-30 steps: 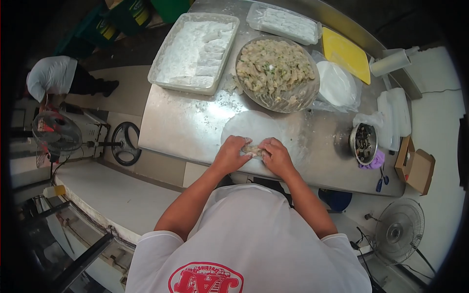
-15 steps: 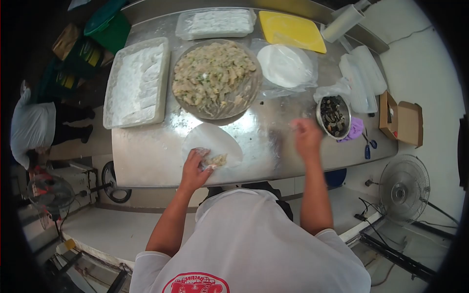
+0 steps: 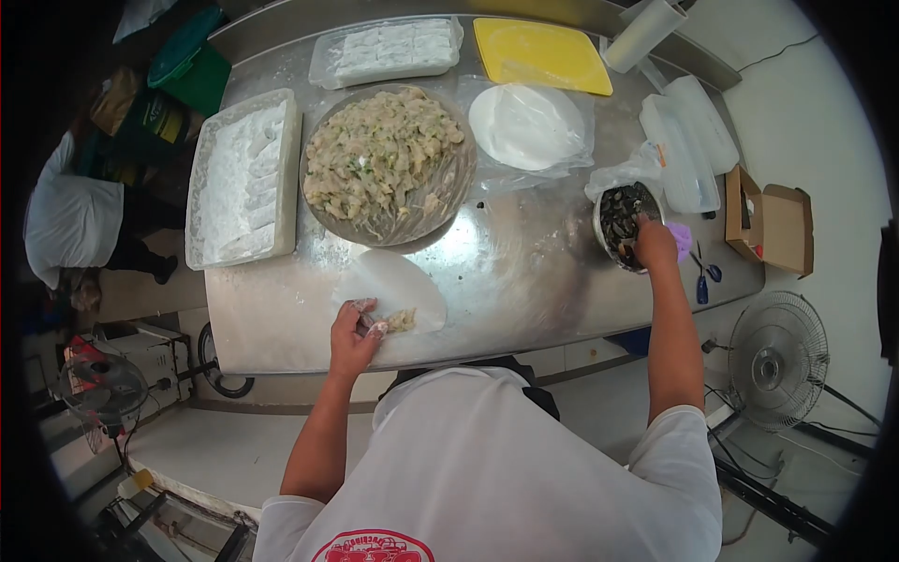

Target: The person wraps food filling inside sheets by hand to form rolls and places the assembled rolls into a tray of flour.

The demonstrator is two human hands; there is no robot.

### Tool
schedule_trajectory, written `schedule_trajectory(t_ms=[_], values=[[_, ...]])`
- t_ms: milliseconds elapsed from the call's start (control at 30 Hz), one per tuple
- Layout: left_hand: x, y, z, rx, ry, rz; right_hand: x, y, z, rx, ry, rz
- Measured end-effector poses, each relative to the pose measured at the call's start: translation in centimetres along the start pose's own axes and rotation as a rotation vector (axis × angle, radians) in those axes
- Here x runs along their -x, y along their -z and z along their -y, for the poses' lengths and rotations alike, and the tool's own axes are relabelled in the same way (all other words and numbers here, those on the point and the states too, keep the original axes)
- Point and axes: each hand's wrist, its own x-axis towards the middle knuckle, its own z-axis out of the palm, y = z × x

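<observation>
On the steel table lies a round, thin white wrapper [image 3: 410, 284] with a small heap of pale filling [image 3: 402, 320] near its front edge. My left hand [image 3: 356, 337], its fingertips floury, rests at the wrapper's left side beside the heap, thumb and fingers apart. My right hand [image 3: 657, 245] reaches into a metal bowl [image 3: 602, 231] of dark, strip-like pieces [image 3: 620, 212]. Its fingers are drawn together among them, and their tips are partly hidden. Behind the wrapper stands a wide bowl [image 3: 459, 192] heaped with chunky pale filling [image 3: 384, 155] flecked with green.
Floured trays [image 3: 288, 178] stand left and back. A stack of white wrappers [image 3: 527, 126] lies on plastic near a yellow board [image 3: 543, 54]. Clear containers [image 3: 688, 159], an open cardboard box [image 3: 785, 225] and scissors [image 3: 702, 286] sit right. Another person [image 3: 80, 220] bends at far left.
My right hand has moved right, from above the table into the bowl of dark pieces. My left hand stays by the wrapper, its thumb and fingers now beside the filling. The view has shifted slightly.
</observation>
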Motion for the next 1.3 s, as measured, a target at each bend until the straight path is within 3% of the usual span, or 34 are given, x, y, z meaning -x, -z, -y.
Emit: schedule_trajectory(t_ms=[367, 433, 467, 533, 600, 633, 733, 800, 833, 900, 933, 1000, 1067, 1133, 1167, 1233, 1300], values=[[0.1, 0.3, 0.7, 0.008, -0.039, -0.031, 0.1, 0.0, -0.2, -0.079, -0.023, -0.024], [0.1, 0.6, 0.1, -0.030, -0.027, 0.032, 1.4, 0.2, -0.5, -0.206, 0.067, -0.312], [0.0, 0.5, -0.1, -0.044, -0.021, 0.062, 2.4, 1.5, 0.8, -0.209, 0.098, -0.315], [0.1, 0.6, -1.2, -0.091, -0.058, 0.054, 6.3, 4.2, 5.6, -0.676, 0.128, -0.301], [0.2, 0.7, -1.3, -0.134, -0.109, 0.066, 10.0, 4.4, 11.9, -1.100, 0.437, -0.325], [0.3, 0.7, -0.8, -0.176, -0.086, 0.116, 12.0, 3.9, 15.2, -1.271, 0.496, -0.160], [-0.3, 1.2, -1.9, -0.235, -0.100, 0.192, 18.3, 5.7, 25.1, -1.337, 0.855, 0.203], [-0.7, 1.4, -2.1, -0.247, -0.131, 0.219, 19.9, 5.0, 29.7, -1.215, 0.990, 0.276], [-1.0, 1.5, -1.6, -0.236, -0.165, 0.250, 19.8, 3.8, 31.4, -1.210, 0.995, 0.273], [-1.4, 1.7, -1.5, -0.224, -0.203, 0.270, 18.7, 1.1, 34.2, -1.135, 1.004, -0.015], [-1.2, 1.8, -1.5, -0.191, -0.170, 0.266, 18.2, 0.9, 34.8, -1.129, 1.014, -0.012], [-0.7, 1.9, -1.4, -0.156, -0.131, 0.255, 17.2, 0.7, 35.6, -1.209, 0.748, 0.053], [-0.5, 1.6, -0.9, -0.179, -0.123, 0.221, 17.0, 0.1, 35.7, -1.212, 0.760, 0.086], [-0.4, 1.2, -0.5, -0.173, -0.151, 0.203, 16.5, -0.7, 35.5, -0.884, 0.895, 0.075], [-0.5, 1.1, -0.2, -0.175, -0.168, 0.181, 16.2, -1.1, 35.3, -0.874, 0.904, 0.073], [-0.4, 0.8, 0.4, -0.207, -0.188, 0.173, 16.5, -1.7, 34.5, -0.920, 1.000, -0.222], [-0.2, 0.7, 0.8, -0.240, -0.212, 0.175, 17.2, -2.1, 33.4, -0.922, 0.970, -0.141]])
